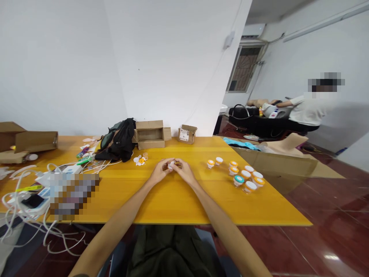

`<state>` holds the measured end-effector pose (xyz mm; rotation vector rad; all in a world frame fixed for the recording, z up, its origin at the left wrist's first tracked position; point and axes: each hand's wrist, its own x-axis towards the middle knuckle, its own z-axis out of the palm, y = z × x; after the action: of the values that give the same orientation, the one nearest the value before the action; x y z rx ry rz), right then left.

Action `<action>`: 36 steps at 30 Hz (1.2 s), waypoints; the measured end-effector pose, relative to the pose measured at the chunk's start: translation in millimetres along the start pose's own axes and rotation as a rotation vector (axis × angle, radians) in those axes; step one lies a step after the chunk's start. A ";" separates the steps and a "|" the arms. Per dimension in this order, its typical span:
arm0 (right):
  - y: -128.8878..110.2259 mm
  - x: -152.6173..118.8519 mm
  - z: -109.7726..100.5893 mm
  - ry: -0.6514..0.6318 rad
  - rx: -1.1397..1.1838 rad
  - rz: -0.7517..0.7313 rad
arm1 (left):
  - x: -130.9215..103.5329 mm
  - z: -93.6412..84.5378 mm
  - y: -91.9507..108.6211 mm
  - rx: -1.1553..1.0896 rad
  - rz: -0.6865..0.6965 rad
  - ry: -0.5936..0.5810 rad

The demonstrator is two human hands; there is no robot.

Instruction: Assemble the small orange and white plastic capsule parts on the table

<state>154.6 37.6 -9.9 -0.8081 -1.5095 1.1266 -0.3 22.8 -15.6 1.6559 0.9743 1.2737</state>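
While both forearms rest on the yellow table [178,204], the left hand [160,172] and right hand [184,172] meet at its middle, fingers closed together around one small white-capped jar [172,165], seemingly so that one hand steadies it as the other works the cap. About ten similar little jars [240,175], capped orange, white and one teal, stand clustered well to the right within reach; two open cardboard boxes [151,134] and a black bag [119,140] sit at the far edge.
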 end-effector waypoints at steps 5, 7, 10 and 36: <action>-2.9 -2.9 2.1 0.051 -0.069 -0.065 | -2.0 1.7 -0.6 0.046 0.027 0.040; -1.2 -2.6 1.1 0.045 -0.074 -0.057 | -1.4 0.3 -1.2 0.041 0.009 0.077; 1.9 -0.8 -2.2 -0.007 -0.033 -0.031 | 0.1 -3.5 -0.3 0.029 -0.031 0.117; -5.4 -3.4 -6.6 -0.087 -0.049 0.057 | 1.3 -6.0 9.6 -0.010 -0.057 0.094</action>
<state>162.2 34.4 -5.9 -0.8499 -1.6003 1.1837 -5.0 21.3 -5.4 1.5613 1.0627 1.3259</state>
